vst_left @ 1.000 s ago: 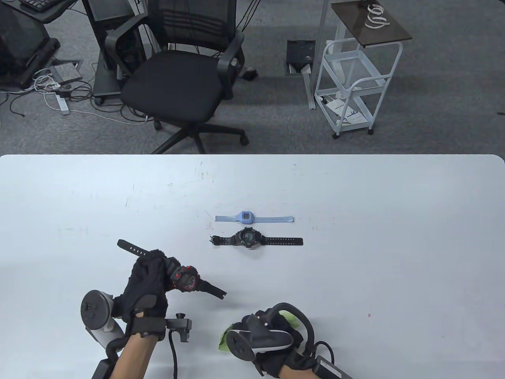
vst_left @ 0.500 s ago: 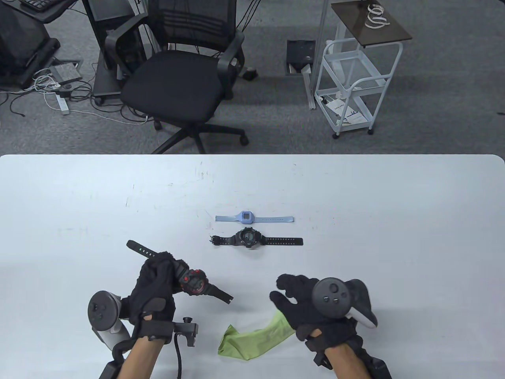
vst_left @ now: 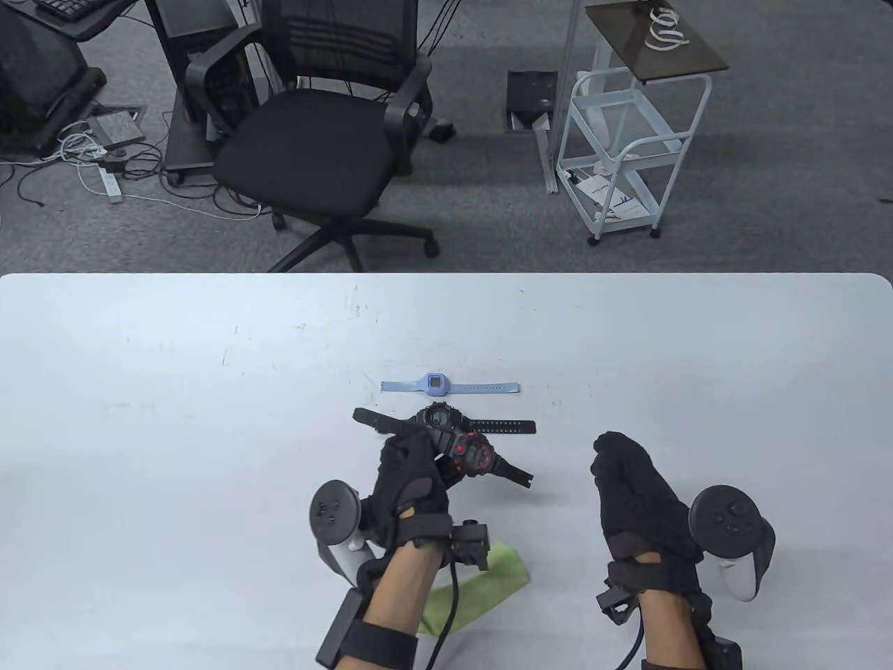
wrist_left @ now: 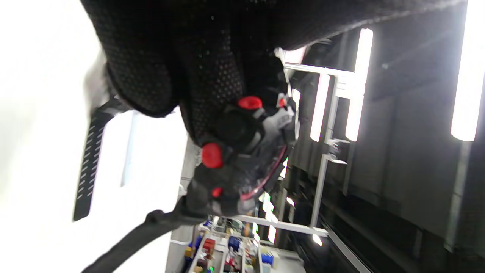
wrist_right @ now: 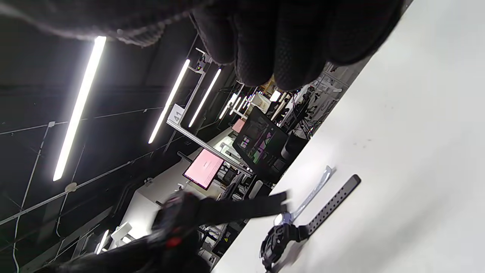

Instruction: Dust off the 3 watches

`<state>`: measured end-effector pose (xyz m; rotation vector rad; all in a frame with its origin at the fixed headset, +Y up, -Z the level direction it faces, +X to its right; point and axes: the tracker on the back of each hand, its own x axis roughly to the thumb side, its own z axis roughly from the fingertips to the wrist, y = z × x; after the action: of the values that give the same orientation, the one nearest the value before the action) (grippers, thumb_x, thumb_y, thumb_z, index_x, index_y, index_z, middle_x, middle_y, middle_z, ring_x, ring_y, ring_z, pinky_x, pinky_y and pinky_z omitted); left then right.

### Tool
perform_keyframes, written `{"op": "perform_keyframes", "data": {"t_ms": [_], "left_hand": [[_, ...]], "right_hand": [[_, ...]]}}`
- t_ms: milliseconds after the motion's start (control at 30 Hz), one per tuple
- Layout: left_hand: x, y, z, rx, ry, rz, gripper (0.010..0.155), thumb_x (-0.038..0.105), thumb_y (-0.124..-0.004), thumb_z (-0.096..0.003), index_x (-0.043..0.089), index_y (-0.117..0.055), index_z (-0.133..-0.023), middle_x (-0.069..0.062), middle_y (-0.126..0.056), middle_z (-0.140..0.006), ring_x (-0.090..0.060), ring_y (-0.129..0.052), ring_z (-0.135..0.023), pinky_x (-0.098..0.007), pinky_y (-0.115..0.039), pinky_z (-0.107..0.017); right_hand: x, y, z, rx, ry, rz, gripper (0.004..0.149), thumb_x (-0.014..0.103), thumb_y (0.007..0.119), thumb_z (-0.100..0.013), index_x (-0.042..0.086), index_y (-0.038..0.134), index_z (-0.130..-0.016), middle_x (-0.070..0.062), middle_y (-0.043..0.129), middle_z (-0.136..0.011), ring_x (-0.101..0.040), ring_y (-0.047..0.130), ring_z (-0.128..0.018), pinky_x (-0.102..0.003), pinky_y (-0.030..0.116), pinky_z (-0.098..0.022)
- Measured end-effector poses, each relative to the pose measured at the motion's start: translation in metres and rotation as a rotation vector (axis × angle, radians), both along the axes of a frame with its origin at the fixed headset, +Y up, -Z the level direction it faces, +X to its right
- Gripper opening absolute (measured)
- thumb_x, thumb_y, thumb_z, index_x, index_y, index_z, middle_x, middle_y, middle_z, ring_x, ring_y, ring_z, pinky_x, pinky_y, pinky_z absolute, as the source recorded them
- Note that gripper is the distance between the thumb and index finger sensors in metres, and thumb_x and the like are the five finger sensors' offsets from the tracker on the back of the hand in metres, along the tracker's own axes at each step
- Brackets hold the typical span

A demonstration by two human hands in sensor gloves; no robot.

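Observation:
My left hand (vst_left: 432, 457) grips the red-and-black watch (vst_left: 476, 455) by its strap and holds it just above the table, right in front of the black watch (vst_left: 438, 419). In the left wrist view the red-and-black watch (wrist_left: 242, 163) hangs from my curled fingers (wrist_left: 189, 76). Behind the black watch lies the light blue watch (vst_left: 434, 384), flat like the black one. The green cloth (vst_left: 481, 583) lies on the table under my left forearm. My right hand (vst_left: 617, 457) hovers to the right of the watches and holds nothing. The right wrist view shows the black watch (wrist_right: 280, 235) and the blue watch (wrist_right: 316, 189).
The white table (vst_left: 174, 391) has its far edge at mid-frame. Beyond it stand a black office chair (vst_left: 314, 139) and a white trolley (vst_left: 628, 146) on the carpet.
My left hand carried the red-and-black watch right and forward to the black watch. My right hand let go of the green cloth and moved right and forward.

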<state>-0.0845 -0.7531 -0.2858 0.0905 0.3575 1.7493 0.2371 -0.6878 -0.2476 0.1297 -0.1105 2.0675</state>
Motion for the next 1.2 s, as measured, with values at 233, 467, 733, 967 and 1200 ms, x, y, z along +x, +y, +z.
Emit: {"op": "perform_keyframes", "data": {"t_ms": [233,467,733,967,1200], "left_hand": [[0.028,-0.049,-0.011,-0.204,0.115,-0.012,0.047,0.036,-0.071,-0.0589,0.009,-0.064,-0.097,-0.006,-0.093,-0.085,-0.029,-0.109,-0.068,-0.051,-0.090,-0.055],[0.026,-0.053,-0.009,-0.224,0.148,-0.120,0.049,0.034,-0.072,-0.0590,0.012,-0.060,-0.101,-0.010,-0.085,-0.095,-0.041,-0.098,-0.078,-0.058,-0.081,-0.059],[0.010,-0.050,-0.005,-0.213,0.162,-0.180,0.053,0.031,-0.074,-0.0580,0.012,-0.056,-0.105,-0.015,-0.076,-0.102,-0.048,-0.086,-0.085,-0.058,-0.078,-0.059],[-0.026,-0.045,0.001,-0.199,0.198,-0.239,0.056,0.031,-0.074,-0.0578,0.011,-0.054,-0.106,-0.015,-0.072,-0.105,-0.050,-0.081,-0.088,-0.061,-0.074,-0.061],[-0.067,-0.033,0.006,-0.138,0.205,-0.255,0.057,0.031,-0.075,-0.0575,0.011,-0.053,-0.106,-0.016,-0.070,-0.106,-0.049,-0.079,-0.091,-0.064,-0.071,-0.061]], "right_hand": [[0.002,-0.003,-0.003,-0.017,0.027,-0.054,0.066,0.060,0.058,-0.068,0.015,0.053,-0.116,-0.014,0.070,-0.104,-0.035,0.079,-0.088,-0.058,0.066,-0.064],[0.005,-0.002,-0.003,-0.009,0.037,-0.124,0.066,0.060,0.058,-0.068,0.015,0.054,-0.116,-0.014,0.072,-0.103,-0.035,0.079,-0.088,-0.059,0.066,-0.064],[0.008,-0.002,-0.002,-0.001,0.041,-0.168,0.065,0.060,0.058,-0.068,0.015,0.055,-0.115,-0.013,0.073,-0.103,-0.035,0.080,-0.087,-0.058,0.066,-0.064],[0.005,-0.003,-0.003,-0.015,0.047,-0.146,0.065,0.060,0.058,-0.068,0.014,0.055,-0.115,-0.014,0.073,-0.102,-0.035,0.080,-0.086,-0.058,0.066,-0.064],[0.001,-0.003,-0.004,-0.022,0.061,-0.106,0.065,0.060,0.058,-0.068,0.014,0.055,-0.115,-0.014,0.073,-0.102,-0.035,0.080,-0.087,-0.059,0.066,-0.064]]}}
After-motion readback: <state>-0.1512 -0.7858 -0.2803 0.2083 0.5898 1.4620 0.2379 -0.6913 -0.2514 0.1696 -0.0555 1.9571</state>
